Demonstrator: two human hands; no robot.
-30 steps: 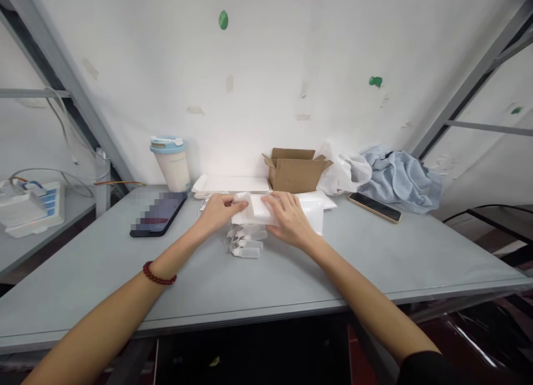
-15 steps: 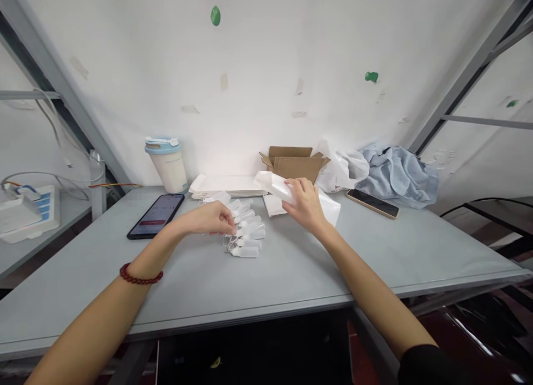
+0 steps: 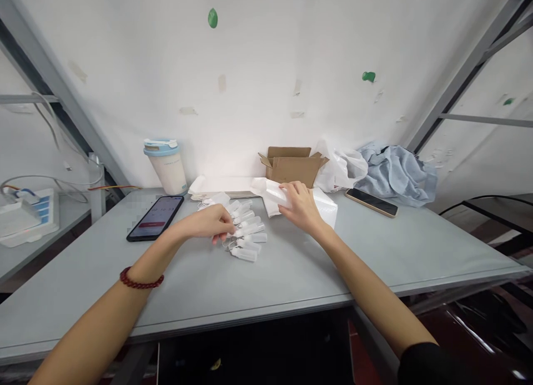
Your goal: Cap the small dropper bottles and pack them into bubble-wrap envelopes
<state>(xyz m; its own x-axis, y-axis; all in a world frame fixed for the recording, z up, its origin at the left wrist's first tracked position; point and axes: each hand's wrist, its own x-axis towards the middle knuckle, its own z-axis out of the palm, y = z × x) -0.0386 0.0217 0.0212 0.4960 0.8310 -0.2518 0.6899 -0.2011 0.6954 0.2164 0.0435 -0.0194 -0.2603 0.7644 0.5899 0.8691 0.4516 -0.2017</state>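
A row of small translucent plastic tubes (image 3: 249,229) with thin white cords lies fanned out near the middle of the table. My left hand (image 3: 210,223) is over their corded ends, thumb and fingertips pinched at the end of one tube; the exact grip is partly hidden. My right hand (image 3: 300,207) is wrapped round a white plastic bag (image 3: 266,192), which is rolled up and slants to the left. Under and behind this hand lies more glossy white plastic (image 3: 327,206). Flat white folded packaging (image 3: 225,186) is stacked behind the tubes.
At the left stand a blue-lidded cup (image 3: 167,166) and a lit phone (image 3: 156,217). An open cardboard box (image 3: 293,168), a white carrier bag (image 3: 339,166), a crumpled blue cloth (image 3: 395,174) and a second phone (image 3: 370,202) line the back right. The table's front edge (image 3: 245,318) is nearest me.
My right hand has come down slightly with the white bag, which now sits lower and more to the left. The nearest tubes have turned a little. My left hand has hardly moved.
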